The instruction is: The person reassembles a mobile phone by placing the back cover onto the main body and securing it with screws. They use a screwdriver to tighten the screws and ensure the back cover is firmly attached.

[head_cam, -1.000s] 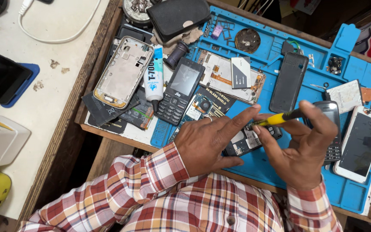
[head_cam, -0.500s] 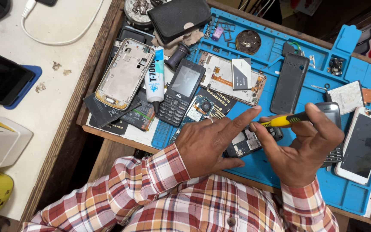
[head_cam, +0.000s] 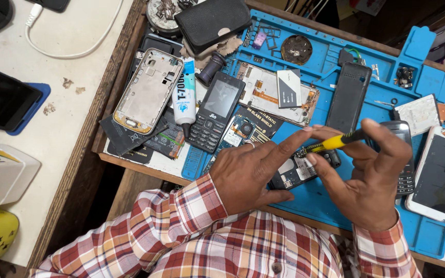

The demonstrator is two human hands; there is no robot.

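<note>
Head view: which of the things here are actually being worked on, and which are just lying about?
In hand:
- left hand steadying the opened phone board
- right hand holding the yellow-handled screwdriver, tip at the board
- blue work mat beneath

Lying about:
- keypad phone
- glue tube
- silver phone frame
- black back cover
- white smartphone
- black pouch
</note>
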